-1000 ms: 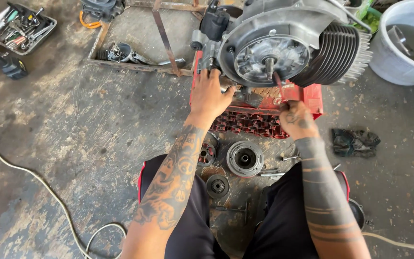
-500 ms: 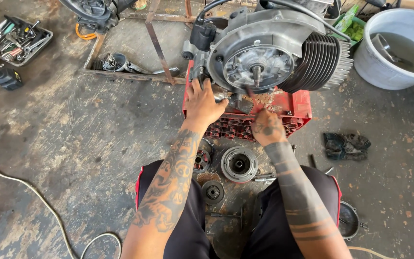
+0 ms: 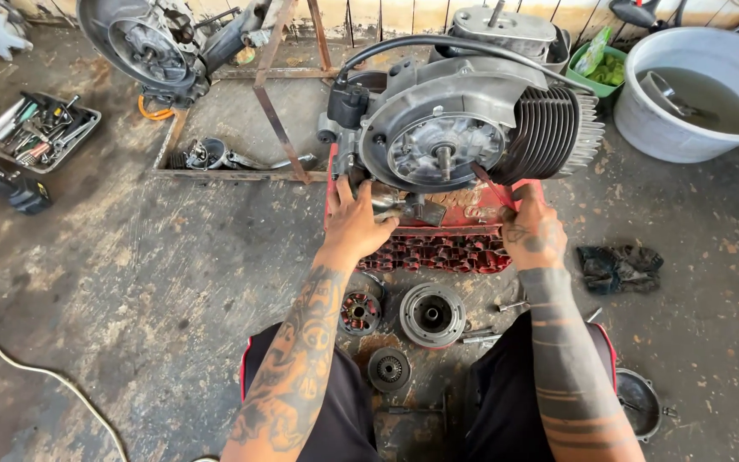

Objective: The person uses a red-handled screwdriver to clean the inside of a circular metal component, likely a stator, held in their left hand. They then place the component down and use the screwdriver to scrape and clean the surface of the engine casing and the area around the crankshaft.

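A grey scooter engine [image 3: 455, 128] with a finned cylinder rests on a red plastic crate [image 3: 438, 248]. My left hand [image 3: 359, 224] grips the lower left edge of the engine case, fingers curled around a small metal part there. My right hand [image 3: 534, 229] sits at the crate's right top edge, closed on a thin red-handled tool [image 3: 489, 184] whose tip points up toward the round open side of the engine.
On the floor between my knees lie a flywheel [image 3: 432, 314], a stator coil [image 3: 360, 312] and a small round part [image 3: 388, 369]. A black rag [image 3: 617, 265] lies at the right, a grey water basin [image 3: 699, 90] behind it. A tool tray [image 3: 40, 133] stands far left, a white cable [image 3: 10, 359] beside it.
The view has tilted up, so the engine and hands sit lower in frame. My right hand slid from the crate's front to its right edge, still gripping the tool. The left hand stays on the case.
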